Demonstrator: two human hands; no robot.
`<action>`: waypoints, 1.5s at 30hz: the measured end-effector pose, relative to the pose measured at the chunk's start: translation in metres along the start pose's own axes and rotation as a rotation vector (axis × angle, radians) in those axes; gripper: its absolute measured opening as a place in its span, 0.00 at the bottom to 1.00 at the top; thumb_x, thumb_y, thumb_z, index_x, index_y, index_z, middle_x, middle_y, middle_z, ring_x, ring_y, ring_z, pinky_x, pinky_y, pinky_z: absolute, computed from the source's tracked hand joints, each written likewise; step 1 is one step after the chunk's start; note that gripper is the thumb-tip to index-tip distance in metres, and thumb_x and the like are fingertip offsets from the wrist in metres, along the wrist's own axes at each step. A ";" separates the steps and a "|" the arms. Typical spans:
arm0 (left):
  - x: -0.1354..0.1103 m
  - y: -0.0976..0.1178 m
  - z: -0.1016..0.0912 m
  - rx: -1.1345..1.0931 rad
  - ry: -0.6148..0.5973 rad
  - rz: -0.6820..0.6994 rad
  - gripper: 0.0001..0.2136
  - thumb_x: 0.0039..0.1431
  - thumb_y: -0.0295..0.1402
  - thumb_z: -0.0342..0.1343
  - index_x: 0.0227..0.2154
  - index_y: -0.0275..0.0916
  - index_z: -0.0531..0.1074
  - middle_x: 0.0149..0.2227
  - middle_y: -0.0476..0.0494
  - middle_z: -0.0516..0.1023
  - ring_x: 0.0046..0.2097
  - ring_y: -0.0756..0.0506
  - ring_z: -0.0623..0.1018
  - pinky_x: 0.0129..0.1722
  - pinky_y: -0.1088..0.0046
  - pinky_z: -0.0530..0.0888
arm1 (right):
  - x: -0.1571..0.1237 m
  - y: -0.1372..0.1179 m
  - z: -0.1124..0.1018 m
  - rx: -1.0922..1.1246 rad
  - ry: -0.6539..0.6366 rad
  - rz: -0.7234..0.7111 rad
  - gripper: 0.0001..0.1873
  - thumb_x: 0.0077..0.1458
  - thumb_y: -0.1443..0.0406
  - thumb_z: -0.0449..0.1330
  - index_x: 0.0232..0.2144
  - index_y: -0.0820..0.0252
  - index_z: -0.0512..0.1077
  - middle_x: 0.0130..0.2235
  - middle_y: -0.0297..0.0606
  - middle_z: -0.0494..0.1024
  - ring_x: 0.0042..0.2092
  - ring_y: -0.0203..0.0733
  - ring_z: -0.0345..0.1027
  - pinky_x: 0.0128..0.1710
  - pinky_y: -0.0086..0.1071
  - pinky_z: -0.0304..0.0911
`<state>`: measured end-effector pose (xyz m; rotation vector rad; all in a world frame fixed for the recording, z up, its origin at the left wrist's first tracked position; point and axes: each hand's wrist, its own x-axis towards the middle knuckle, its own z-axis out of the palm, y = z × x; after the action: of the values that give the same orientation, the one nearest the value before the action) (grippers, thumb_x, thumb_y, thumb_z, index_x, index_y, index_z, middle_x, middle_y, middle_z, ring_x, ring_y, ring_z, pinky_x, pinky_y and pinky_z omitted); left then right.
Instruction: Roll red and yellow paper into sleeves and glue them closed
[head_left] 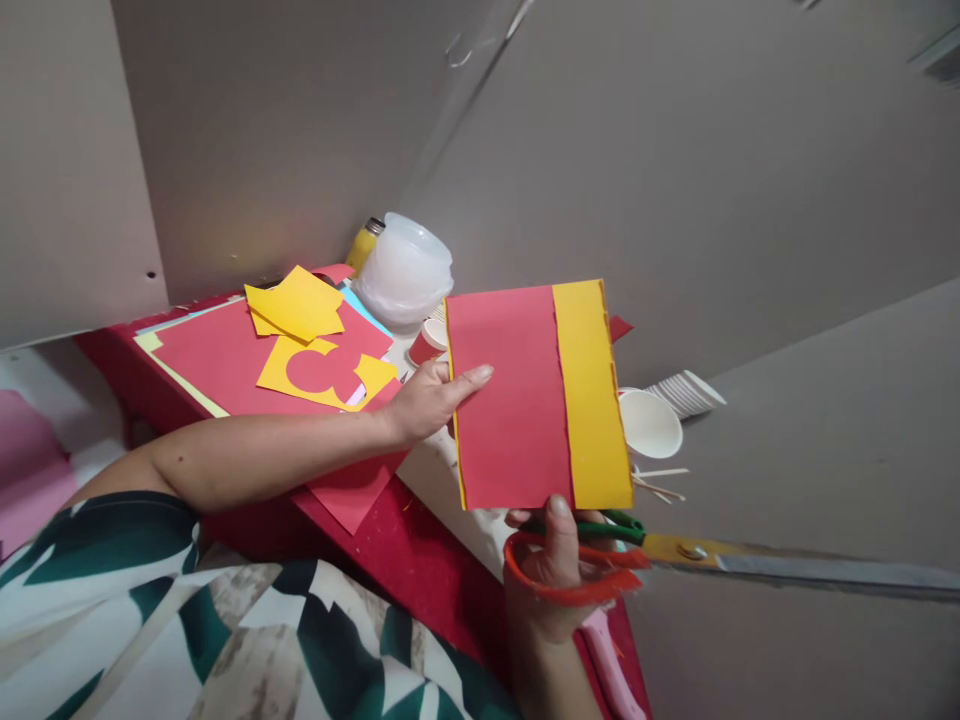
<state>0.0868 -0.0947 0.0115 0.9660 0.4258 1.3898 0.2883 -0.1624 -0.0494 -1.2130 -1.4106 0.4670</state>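
Note:
My left hand [429, 402] pinches the left edge of a red sheet of paper [510, 400] lying over a yellow sheet of paper [595, 400], thumb on top. The yellow one shows as a wide strip on the right and a thin line at the left edge. Below them, my right hand [559, 565] has a large pair of scissors [682, 550] with green and orange handles hooked on it. Their blades point right and look closed. The right thumb also rests on the lower edge of the papers, while its other fingers are partly hidden behind them.
Red paper [217, 350] lies stacked at the left, with yellow offcuts [300, 305] and a cut-out yellow piece [289, 370] on it. Behind stand a whitish plastic tub [405, 270], a yellow bottle [363, 245] and a red cup [427, 342]. White paper cups [656, 420] and thin sticks [660, 483] are at right.

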 end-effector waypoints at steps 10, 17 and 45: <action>0.000 0.002 0.001 -0.007 -0.017 0.012 0.18 0.53 0.49 0.63 0.27 0.35 0.75 0.28 0.45 0.81 0.34 0.47 0.80 0.40 0.70 0.74 | 0.003 -0.021 0.011 0.099 0.199 0.054 0.13 0.60 0.57 0.61 0.28 0.57 0.66 0.19 0.29 0.72 0.19 0.39 0.68 0.21 0.34 0.66; 0.001 0.001 0.000 0.021 -0.023 -0.005 0.17 0.55 0.48 0.62 0.29 0.36 0.76 0.31 0.44 0.82 0.34 0.47 0.80 0.39 0.70 0.74 | 0.003 -0.022 0.014 0.172 0.252 0.080 0.13 0.59 0.58 0.63 0.31 0.56 0.63 0.19 0.27 0.72 0.19 0.37 0.67 0.21 0.33 0.66; -0.006 -0.012 0.005 0.104 -0.020 -0.061 0.18 0.58 0.48 0.61 0.35 0.34 0.78 0.37 0.39 0.84 0.39 0.41 0.83 0.42 0.64 0.79 | 0.008 -0.030 0.022 0.297 0.198 0.102 0.12 0.58 0.58 0.63 0.28 0.56 0.67 0.19 0.30 0.75 0.20 0.39 0.71 0.23 0.33 0.69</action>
<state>0.0974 -0.1009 0.0034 1.0426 0.5130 1.3118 0.2584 -0.1597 -0.0260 -1.0608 -1.0721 0.5877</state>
